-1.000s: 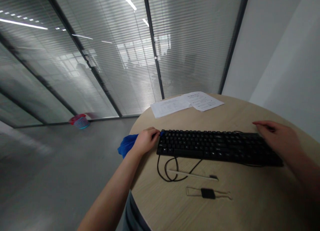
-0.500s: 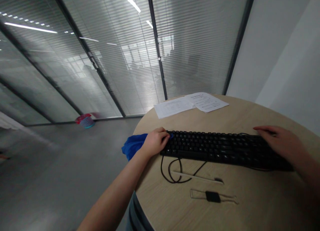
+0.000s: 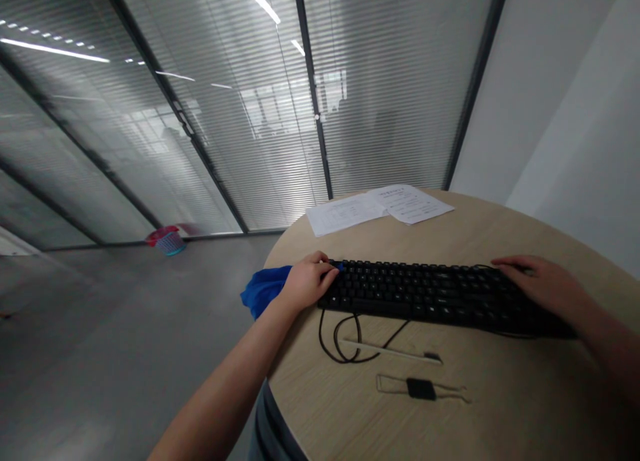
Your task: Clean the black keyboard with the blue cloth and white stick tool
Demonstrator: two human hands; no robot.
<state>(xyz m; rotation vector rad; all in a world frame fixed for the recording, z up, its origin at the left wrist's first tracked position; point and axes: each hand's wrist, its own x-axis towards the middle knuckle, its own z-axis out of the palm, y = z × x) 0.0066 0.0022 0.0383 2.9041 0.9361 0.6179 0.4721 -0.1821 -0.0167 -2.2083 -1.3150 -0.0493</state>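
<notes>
A black keyboard (image 3: 425, 291) lies across the round wooden table (image 3: 320, 408). At its left end is my left hand (image 3: 309, 281), its fingers closed on a blue cloth (image 3: 265, 289) that hangs past the table edge; a bit of blue shows at the fingertips over the keys. My right hand (image 3: 543, 284) rests over the keyboard's right end with its fingers stretched out, holding nothing visible. Below the keyboard lie its looped cable (image 3: 323, 341), a thin white brush (image 3: 400, 352) with a dark tip, and a black clip tool with wire arms (image 3: 421, 388).
Printed papers (image 3: 350, 212) lie at the table's far edge. On the floor to the left, a red and blue basket (image 3: 170, 241) stands near the glass wall with blinds. A white wall rises on the right.
My right hand has moved a little to the left over the keyboard's right end. My left hand keeps its place on the cloth. The view has shifted slightly.
</notes>
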